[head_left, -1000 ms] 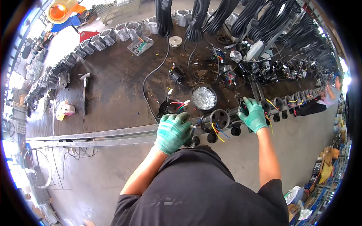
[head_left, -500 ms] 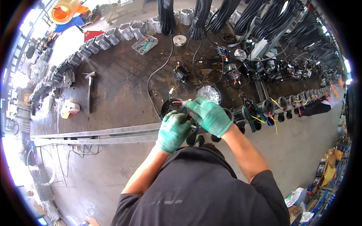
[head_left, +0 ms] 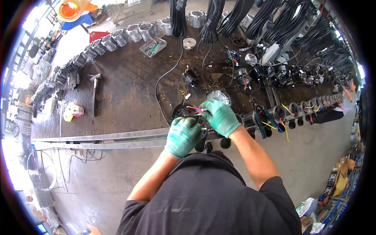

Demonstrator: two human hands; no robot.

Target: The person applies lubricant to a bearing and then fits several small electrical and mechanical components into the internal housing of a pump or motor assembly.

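Note:
Both my hands wear green-and-white work gloves and meet at the bench's front edge. My right hand (head_left: pixel 220 118) pinches red and green coloured wires (head_left: pixel 194 109) by their ends. My left hand (head_left: pixel 183 136) is closed just left of it, its curled fingers over the near side of a round black housing (head_left: pixel 181 111); what they grip is hidden. A black cable (head_left: pixel 157 88) runs along the bench to that housing. Right behind my right hand stands a bowl of small clear plastic pieces (head_left: pixel 218 96). A small white connector (head_left: pixel 187 96) lies beyond the housing.
A hammer (head_left: pixel 94 94) and a white roll (head_left: pixel 73 111) lie to the left. Grey metal housings (head_left: pixel 120 37) line the far edge. Coils of black cable (head_left: pixel 211 19) hang above. Black housings with coloured wires (head_left: pixel 280 113) stand along the front edge, rightward. Another person (head_left: pixel 346 100) is far right.
My right hand has drawn slightly right and down, and more of the red wires shows between my hands. The left hand has barely moved.

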